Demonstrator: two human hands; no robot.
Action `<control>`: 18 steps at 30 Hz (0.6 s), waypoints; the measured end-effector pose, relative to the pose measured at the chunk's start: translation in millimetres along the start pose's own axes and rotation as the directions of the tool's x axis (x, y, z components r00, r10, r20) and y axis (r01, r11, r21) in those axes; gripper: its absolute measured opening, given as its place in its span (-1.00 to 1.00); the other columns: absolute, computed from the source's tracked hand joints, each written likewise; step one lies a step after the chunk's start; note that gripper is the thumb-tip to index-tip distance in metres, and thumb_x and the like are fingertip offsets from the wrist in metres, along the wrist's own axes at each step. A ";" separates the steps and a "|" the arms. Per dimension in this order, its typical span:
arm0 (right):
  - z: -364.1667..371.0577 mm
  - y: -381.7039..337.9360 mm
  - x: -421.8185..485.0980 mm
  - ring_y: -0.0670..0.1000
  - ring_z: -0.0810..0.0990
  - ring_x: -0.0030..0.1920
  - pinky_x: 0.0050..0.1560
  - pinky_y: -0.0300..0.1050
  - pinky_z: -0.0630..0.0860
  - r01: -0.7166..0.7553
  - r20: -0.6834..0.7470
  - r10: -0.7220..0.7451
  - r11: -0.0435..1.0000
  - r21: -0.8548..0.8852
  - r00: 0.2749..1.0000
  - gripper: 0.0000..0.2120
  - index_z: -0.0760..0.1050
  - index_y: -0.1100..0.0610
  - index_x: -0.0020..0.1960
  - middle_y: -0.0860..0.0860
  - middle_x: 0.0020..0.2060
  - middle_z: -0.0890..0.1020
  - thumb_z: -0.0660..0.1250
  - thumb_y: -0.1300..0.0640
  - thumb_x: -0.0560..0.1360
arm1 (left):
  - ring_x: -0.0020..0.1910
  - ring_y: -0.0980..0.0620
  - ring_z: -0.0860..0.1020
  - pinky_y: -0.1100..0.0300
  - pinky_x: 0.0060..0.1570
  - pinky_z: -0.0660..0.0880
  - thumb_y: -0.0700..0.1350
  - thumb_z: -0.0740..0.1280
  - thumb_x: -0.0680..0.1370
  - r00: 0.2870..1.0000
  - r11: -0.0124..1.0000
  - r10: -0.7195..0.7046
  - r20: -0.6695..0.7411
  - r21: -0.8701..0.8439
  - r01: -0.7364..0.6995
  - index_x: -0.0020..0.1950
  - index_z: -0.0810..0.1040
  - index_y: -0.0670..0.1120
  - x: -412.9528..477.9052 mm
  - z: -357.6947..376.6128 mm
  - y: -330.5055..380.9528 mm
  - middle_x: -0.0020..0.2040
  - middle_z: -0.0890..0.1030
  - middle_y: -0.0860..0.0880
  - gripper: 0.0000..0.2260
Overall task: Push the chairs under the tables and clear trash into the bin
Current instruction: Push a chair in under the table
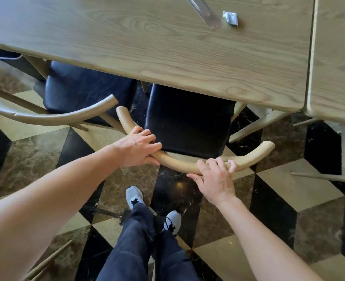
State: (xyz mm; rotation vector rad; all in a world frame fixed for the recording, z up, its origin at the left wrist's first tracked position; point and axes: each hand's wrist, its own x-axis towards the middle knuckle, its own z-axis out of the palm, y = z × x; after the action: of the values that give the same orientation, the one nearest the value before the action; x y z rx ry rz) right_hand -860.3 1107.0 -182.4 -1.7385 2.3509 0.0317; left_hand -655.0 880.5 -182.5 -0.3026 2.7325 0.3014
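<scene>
A chair (179,166) w/ a curved pale-wood back rail & black seat (187,122) is seen at the near edge of the table (127,47). The front of the seat is hidden under the tabletop; the rest of it and the whole rail are shown outside the edge.

The rail is gripped by both hands. The L hand (139,148) is laid on the rail's left bend, its fingers (147,136) curled over the top toward the seat, thumb tucked below. The R hand (216,180) is set right of centre, fingers (231,166) wrapped over the wood, thumb spread along the near side. A bare stretch of rail is seen btw. the two hands.

On the table, far right, a small crumpled silver wrapper (230,17) is seen. Just beside it, to the left, lies a clear plastic strip (204,12), cut off by the top of the view. Whether they touch can't be told.

A 2nd chair (56,116) of the same kind is stood to the left, seat partly under the table. Its rail end is near the gripped rail's left end, apart from it. A 2nd table (337,57) is butted against the first at the right, w/ a narrow seam btw. them.

The floor (289,189) is tiled in black, cream & brown diamonds. Grey shoes (134,196) & dark trousers (139,240) are seen below the hands.
</scene>
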 end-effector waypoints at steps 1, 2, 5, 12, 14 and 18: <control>-0.4 0.1 2.3 0.13 0.53 -0.03 0.17 0.28 0.29 0.001 0.002 -0.001 1.000 0.001 1.000 -0.53 0.58 0.06 0.06 0.07 -0.12 0.62 0.11 -0.27 0.55 | 0.07 -0.04 0.43 -0.08 0.23 0.36 0.43 -0.19 0.51 1.000 1.000 0.001 0.000 0.004 -0.001 0.21 0.40 0.07 1.1 -0.8 -1.9 0.07 0.52 0.01 -0.39; -0.6 0.2 4.7 0.13 0.53 -0.02 0.18 0.28 0.29 0.003 0.002 -0.003 1.000 0.001 1.000 -0.55 0.57 0.06 0.06 0.07 -0.11 0.62 0.13 -0.27 0.55 | 0.07 -0.04 0.43 -0.08 0.24 0.35 0.43 -0.19 0.50 1.000 1.000 0.002 -0.001 0.009 -0.002 0.21 0.40 0.07 2.4 -2.0 -4.2 0.07 0.52 0.01 -0.39; 0.1 2.2 9.9 0.13 0.53 -0.01 0.18 0.29 0.30 0.013 -0.016 -0.012 1.000 0.005 1.000 -0.59 0.58 0.06 0.07 0.08 -0.09 0.63 0.20 -0.25 0.54 | 0.08 -0.03 0.43 -0.06 0.25 0.34 0.43 -0.18 0.50 1.000 1.000 0.004 0.012 0.004 -0.004 0.23 0.40 0.08 5.5 -5.3 -8.2 0.08 0.52 0.02 -0.38; 3.5 3.5 13.9 0.12 0.52 0.04 0.23 0.29 0.28 -0.002 0.015 0.002 1.000 -0.018 1.000 -0.48 0.57 0.04 0.12 0.05 -0.04 0.63 0.03 -0.30 0.55 | 0.07 -0.03 0.42 -0.06 0.23 0.34 0.41 -0.03 0.53 1.000 1.000 0.005 -0.014 0.016 -0.004 0.25 0.39 0.07 7.1 -1.8 -11.3 0.06 0.51 0.02 -0.45; 1.3 2.0 13.9 0.11 0.51 0.06 0.25 0.29 0.26 -0.015 0.060 0.018 0.999 -0.050 0.998 -0.48 0.54 0.02 0.15 0.04 -0.01 0.61 0.02 -0.31 0.55 | 0.08 -0.03 0.43 -0.05 0.23 0.33 0.41 -0.01 0.54 1.000 1.000 -0.001 -0.012 0.025 0.001 0.27 0.39 0.07 7.1 -0.7 -10.7 0.07 0.51 0.02 -0.46; -18.4 -8.5 19.6 0.10 0.45 0.23 0.39 0.29 0.18 -0.059 0.239 0.081 0.994 -0.094 0.968 -0.49 0.39 -0.02 0.34 0.02 0.19 0.54 0.06 -0.33 0.58 | 0.14 -0.05 0.43 -0.06 0.28 0.31 0.38 0.06 0.57 0.999 0.999 -0.039 0.035 0.036 0.037 0.31 0.38 0.06 6.9 -5.8 -6.5 0.13 0.51 0.02 -0.49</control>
State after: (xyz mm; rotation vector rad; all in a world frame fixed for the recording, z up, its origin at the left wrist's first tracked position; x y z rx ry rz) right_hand -860.7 1083.3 -167.1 -1.5855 2.2593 0.3424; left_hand -661.7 871.7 -181.0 -0.3358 2.6907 0.2450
